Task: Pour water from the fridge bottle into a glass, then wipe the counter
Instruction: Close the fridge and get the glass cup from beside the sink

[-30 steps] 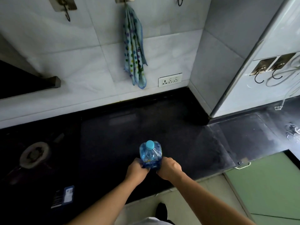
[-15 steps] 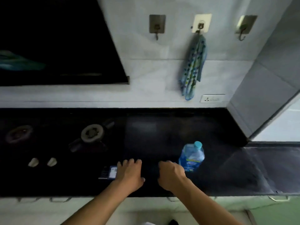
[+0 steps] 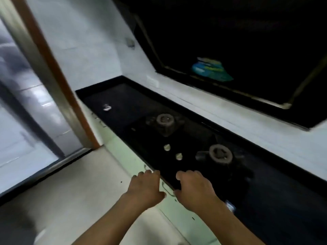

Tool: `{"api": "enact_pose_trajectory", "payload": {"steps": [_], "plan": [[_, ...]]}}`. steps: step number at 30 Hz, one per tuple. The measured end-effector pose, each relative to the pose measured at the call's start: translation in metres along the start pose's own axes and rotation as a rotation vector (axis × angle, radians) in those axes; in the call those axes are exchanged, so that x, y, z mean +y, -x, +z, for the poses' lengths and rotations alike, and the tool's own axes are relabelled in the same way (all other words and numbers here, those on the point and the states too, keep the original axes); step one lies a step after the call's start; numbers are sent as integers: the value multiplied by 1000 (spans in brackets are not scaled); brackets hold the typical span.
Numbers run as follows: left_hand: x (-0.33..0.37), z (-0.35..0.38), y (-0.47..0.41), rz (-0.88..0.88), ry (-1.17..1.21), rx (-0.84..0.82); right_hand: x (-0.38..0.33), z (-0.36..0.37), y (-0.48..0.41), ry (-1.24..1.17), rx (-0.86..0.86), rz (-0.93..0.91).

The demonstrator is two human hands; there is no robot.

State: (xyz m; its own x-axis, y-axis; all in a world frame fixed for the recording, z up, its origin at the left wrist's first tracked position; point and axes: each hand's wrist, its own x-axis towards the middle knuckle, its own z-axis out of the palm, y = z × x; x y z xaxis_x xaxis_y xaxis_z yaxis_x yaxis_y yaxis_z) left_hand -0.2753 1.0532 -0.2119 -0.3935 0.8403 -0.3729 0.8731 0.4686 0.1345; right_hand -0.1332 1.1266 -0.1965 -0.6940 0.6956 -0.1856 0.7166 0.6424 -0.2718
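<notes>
Counter (image 3: 123, 98) below blurred, unreadable teal sticker (image 3: 210, 69)

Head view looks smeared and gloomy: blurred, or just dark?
Both, in the head view: motion blur smears the door frame and burner; the black counter swallows detail; the wide lens bends straight edges; left hand and right hand look sharpest.

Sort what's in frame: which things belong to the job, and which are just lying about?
Job:
- left hand, empty
- right hand, empty, above the counter's front edge
- black counter, due a wipe

Lying about:
- far burner, near burner
- stove knobs
- range hood
- small white object at the counter's far end
- wall socket
</notes>
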Motion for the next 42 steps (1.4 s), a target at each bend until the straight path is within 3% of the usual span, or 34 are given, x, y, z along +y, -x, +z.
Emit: {"api": "enact_pose_trajectory", "payload": {"steps": [14, 21, 27, 35, 42], "plan": [[-167, -75, -1, -610, 160, 209, -158, -27, -181, 38, -64, -618], [-228, -103, -3, -823, 258, 278, -233, -35, -244, 65, -101, -802], [-308, -125, -10, -897, 277, 312, -321, -27, -290, 69, -97, -920], [-439, -173, -40, -876, 237, 391, -435, -14, -364, 42, -81, -902], [-519, -217, -67, -860, 185, 552, -502, -10, -432, -183, -64, -868]]}}
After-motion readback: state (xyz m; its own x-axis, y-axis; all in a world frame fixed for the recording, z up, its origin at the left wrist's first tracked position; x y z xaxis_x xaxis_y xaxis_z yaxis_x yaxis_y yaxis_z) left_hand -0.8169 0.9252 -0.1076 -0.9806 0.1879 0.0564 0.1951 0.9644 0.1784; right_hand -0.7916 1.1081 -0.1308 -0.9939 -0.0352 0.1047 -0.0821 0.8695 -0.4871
